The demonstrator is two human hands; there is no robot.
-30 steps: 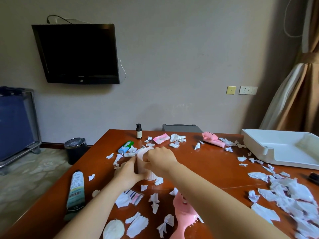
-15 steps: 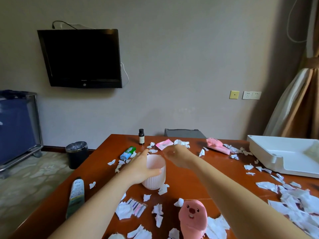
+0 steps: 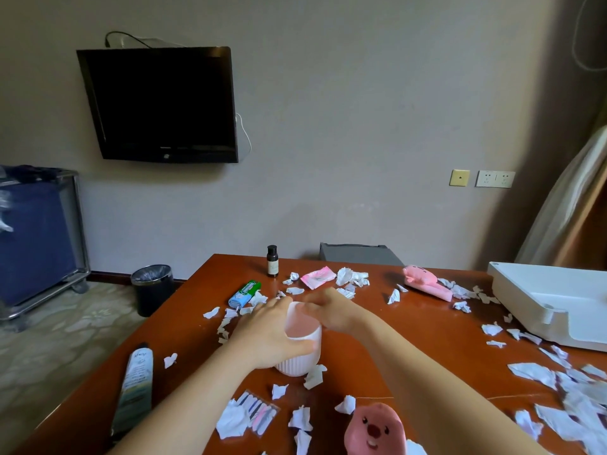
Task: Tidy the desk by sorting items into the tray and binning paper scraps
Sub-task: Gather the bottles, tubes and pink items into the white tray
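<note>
Left hand [image 3: 272,333] grasps the cup [image 3: 297,366]: thumb across the near wall, fingers wrapped round the far left side. The cup is upright on the desk [image 3: 410,339]; it's pale and ribbed, pink inside.

Right hand [image 3: 333,310] is at the cup's far rim, fingers [image 3: 310,307] curled and bunched at the lip. It's motion-blurred, so I can't tell whether they pinch anything.

Paper scraps [image 3: 532,372] lie all round:
- a few just beyond both sets of fingertips
- a trail left of the left fingers
- one touching the cup base below the thumb
- the thick patch well right of the right hand

Tray [image 3: 525,290], white, is well right of the right fingers at the desk's right side. Bin [image 3: 152,287], black, stands on the floor well left of and beyond the left fingers.

Other items:
- green-blue tube [image 3: 244,293] just beyond and left of the left fingertips
- dark bottle [image 3: 272,261] beyond both hands, near the far edge
- pink sachet [image 3: 318,277] beyond the right fingers
- pink plush [image 3: 423,282] between the right fingers and the tray
- long tube [image 3: 134,385] well left of the left wrist
- clear packet of strips [image 3: 259,412] on the camera side of the thumb
- pink toy face [image 3: 372,428] at the bottom edge, beside the right forearm
</note>
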